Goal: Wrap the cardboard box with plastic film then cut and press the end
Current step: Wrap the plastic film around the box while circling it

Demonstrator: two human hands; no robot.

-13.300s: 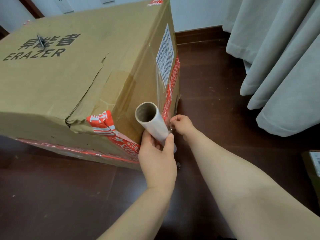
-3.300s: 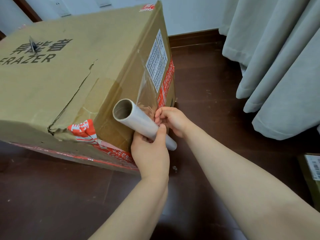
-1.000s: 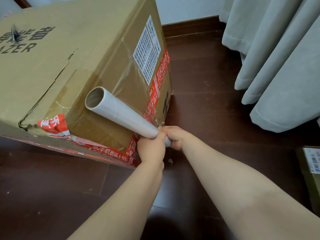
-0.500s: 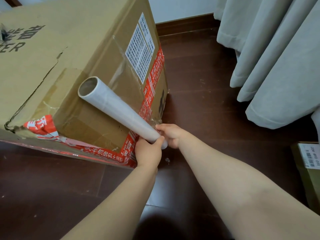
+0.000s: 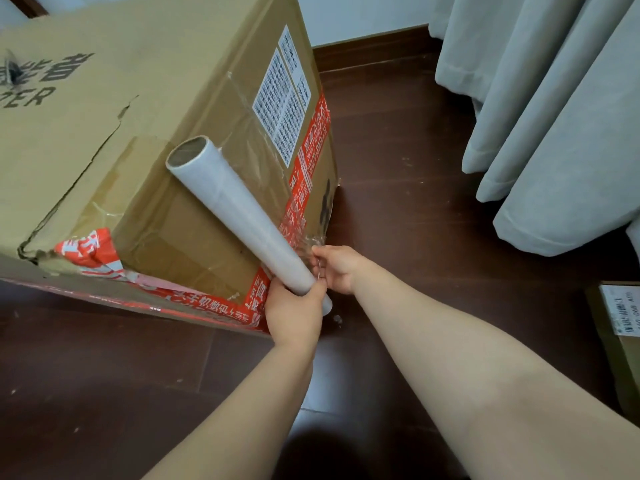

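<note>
A large brown cardboard box, printed with black lettering on its top face and bound along its edges with red-and-white printed tape, stands on a dark brown wooden floor. Its top is torn in a jagged line near the left corner. White barcode labels are stuck on the side face that is turned towards the person. A long roll of clear plastic film on a cardboard tube lies slantwise in front of that face, with its open end up and to the left and its lower end down by the box's near bottom corner. The left hand grips the roll near its lower end, fingers and thumb curled round it. A wrinkled sheet of the clear plastic film stretches from the roll across the side of the box and bunches into a crumpled end by the lower corner. The right hand is just beside the roll, its fingers curled and pinching that crumpled end. Pale grey curtains hang to the floor on the right, and a smaller cardboard box with a white label shows at the right edge.
</note>
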